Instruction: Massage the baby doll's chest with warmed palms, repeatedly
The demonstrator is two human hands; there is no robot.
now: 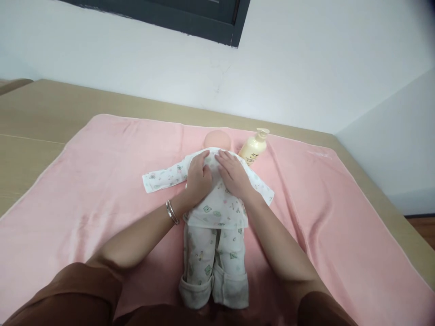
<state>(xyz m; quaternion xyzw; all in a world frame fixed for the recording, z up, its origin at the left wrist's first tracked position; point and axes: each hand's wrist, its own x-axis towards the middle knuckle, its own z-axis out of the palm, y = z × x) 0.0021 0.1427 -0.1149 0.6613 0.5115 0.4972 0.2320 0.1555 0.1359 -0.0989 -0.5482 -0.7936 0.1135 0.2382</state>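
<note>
On the printed shirt (215,212), the left hand (198,175) curves loosely, the right hand (237,176) lies flat, fingers (228,164) gripping nothing

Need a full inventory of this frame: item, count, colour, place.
doll's head: 1, pinkish, above the top's collar
patterned top: 1, white, over the doll's torso
patterned trousers: 1 pair, white, below the top
pump bottle: 1, pale yellow, right of the head
blanket: 1, pink, under the doll
tabletop: 1, light wood, under the blanket
walls: 2, white, behind and right
frame: 1, dark, top
bangle: apparently 1, silver, left wrist
sleeves: 2, brown, bottom
left hand: 1, bare, on the top
right hand: 1, bare, on the top
</note>
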